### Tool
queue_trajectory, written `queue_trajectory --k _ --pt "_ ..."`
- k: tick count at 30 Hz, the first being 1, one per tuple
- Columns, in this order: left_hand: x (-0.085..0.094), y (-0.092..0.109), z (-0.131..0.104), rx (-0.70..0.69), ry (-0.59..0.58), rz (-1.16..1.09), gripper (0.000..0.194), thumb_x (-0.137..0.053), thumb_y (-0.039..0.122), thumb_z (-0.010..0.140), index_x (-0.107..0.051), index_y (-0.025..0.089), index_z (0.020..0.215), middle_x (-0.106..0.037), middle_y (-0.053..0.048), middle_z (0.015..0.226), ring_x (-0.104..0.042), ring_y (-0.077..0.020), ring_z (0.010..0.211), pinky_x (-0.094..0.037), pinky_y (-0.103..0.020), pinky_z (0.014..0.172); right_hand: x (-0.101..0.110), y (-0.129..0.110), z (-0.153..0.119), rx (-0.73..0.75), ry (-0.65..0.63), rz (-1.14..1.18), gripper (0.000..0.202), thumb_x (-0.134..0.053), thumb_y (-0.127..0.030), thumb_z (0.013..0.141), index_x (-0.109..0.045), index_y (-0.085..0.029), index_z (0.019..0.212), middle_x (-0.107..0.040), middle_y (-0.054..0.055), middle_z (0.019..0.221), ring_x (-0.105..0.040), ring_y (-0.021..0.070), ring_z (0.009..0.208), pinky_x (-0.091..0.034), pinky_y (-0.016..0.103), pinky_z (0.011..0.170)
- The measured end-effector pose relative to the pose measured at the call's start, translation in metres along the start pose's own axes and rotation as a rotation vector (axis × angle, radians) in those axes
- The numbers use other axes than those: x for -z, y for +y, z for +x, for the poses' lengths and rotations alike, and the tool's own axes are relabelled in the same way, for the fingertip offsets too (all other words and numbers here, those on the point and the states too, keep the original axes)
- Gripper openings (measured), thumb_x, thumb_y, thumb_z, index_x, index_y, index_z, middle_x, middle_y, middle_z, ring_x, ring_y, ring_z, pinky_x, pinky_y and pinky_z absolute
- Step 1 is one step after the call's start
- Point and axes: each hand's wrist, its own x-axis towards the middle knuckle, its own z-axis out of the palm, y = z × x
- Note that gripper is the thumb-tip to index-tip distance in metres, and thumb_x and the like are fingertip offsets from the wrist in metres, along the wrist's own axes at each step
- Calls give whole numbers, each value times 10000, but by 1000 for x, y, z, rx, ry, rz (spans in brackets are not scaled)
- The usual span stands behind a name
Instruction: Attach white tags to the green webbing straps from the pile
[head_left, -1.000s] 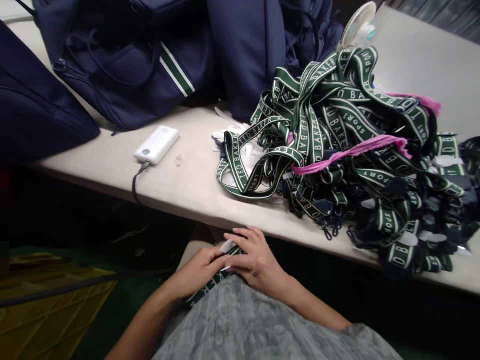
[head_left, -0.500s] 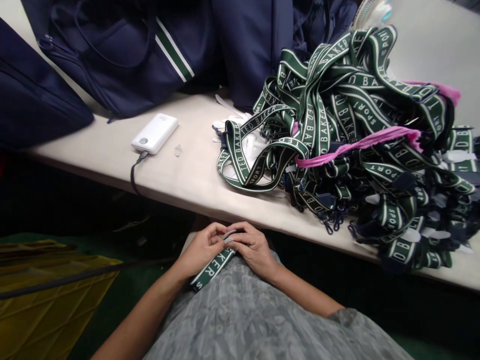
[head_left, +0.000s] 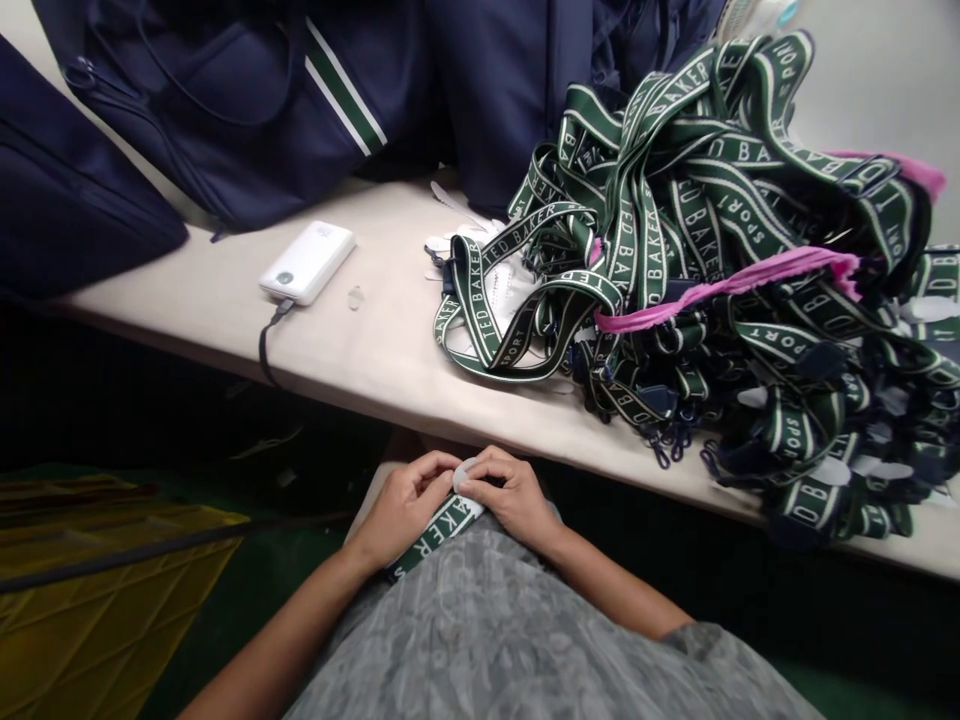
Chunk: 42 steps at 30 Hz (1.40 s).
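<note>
My left hand [head_left: 405, 505] is closed, its thumb and forefinger pinching at the left edge of a small pale oval piece [head_left: 464, 471]. From the other side, my right hand [head_left: 510, 495] pinches the same piece between thumb and fingers. Just below the fingertips, a green strap [head_left: 442, 532] with white lettering and white edges runs across my lap, partly covered by my left hand. Whether the oval piece is joined to the strap cannot be made out. Beyond my hands, a large heap of matching straps [head_left: 645, 220] lies on the table [head_left: 390, 350].
Pink ties [head_left: 720, 290] bind part of the heap. A white power bank [head_left: 309, 262] with a black cable [head_left: 264, 350] lies at the left, beside a small clear scrap [head_left: 355, 298]. Navy bags [head_left: 225, 130] line the back. A yellow bin [head_left: 105, 600] stands at lower left.
The pale piece has turned from nearly edge-on to show its flat face. My hands stay close together on my lap, and the strap below them has shifted slightly right.
</note>
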Motion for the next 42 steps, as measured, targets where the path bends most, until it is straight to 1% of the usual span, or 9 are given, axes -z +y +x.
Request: queue_trajectory --k 6,11,16,20,23,28,35,39,42 --pt "-3 0 5 -174 37 187 231 -544 337 954 -731 217 1018 -735 -16 980 -665 -170 891 -477 -243 833 1 -1 -1 40 -35 -11 99 -762 -250 814 -746 -195 732 -598 -6 755 -570 139 737 -441 259 707" --pt "-2 1 2 -286 29 179 228 -542 319 965 -726 221 1057 -691 -28 945 -638 -162 905 -471 -245 817 1 -3 0 76 -76 -34 146 -732 -270 843 -727 -188 722 -604 -1 752 -567 144 739 -432 267 716" --pt "-5 -3 2 -188 159 187 200 -587 307 938 -726 199 843 -677 -2 803 -624 -141 770 -455 -236 730 -2 -2 -1 18 -68 -7 165 -741 -284 820 -704 -177 701 -622 4 743 -573 145 724 -431 269 710" --pt "-7 -3 0 -74 228 78 214 -624 348 903 -707 195 778 -658 13 735 -602 -142 702 -449 -237 664 -4 -2 0 -89 -35 31 185 -767 -304 768 -691 -166 671 -651 11 738 -582 150 713 -439 269 703" --pt "-7 0 -2 -92 241 57 228 -620 343 901 -706 196 750 -620 18 699 -578 -138 677 -437 -236 639 -6 -2 3 -181 -18 54 210 -773 -326 737 -682 -156 653 -650 6 686 -559 136 659 -430 259 666" --pt "-6 0 -5 -275 252 246 212 -578 271 946 -715 188 807 -631 -6 747 -602 -138 719 -450 -245 685 -12 -4 13 -314 -6 49 269 -760 -358 663 -620 -146 574 -570 -22 544 -447 92 525 -346 225 531" --pt "-3 -16 -8 -755 306 764 230 -520 55 914 -688 147 1043 -698 -81 818 -643 -191 759 -510 -302 739 -19 -2 20 -403 59 132 200 -716 -263 559 -545 -166 521 -511 -52 470 -388 64 461 -298 197 468" --pt "-2 -19 -13 -842 318 722 302 -564 13 884 -657 161 1131 -722 -79 862 -668 -182 786 -543 -290 757 -19 -1 19 -424 78 207 324 -783 -295 516 -482 -191 573 -508 -74 466 -388 60 440 -296 185 445" --pt "-1 -22 -16 -850 321 676 354 -592 -12 870 -643 171 1169 -722 -75 894 -669 -172 812 -555 -287 779 -20 -3 18 -410 64 216 309 -816 -313 515 -593 -170 674 -549 -71 499 -414 62 441 -331 191 458"
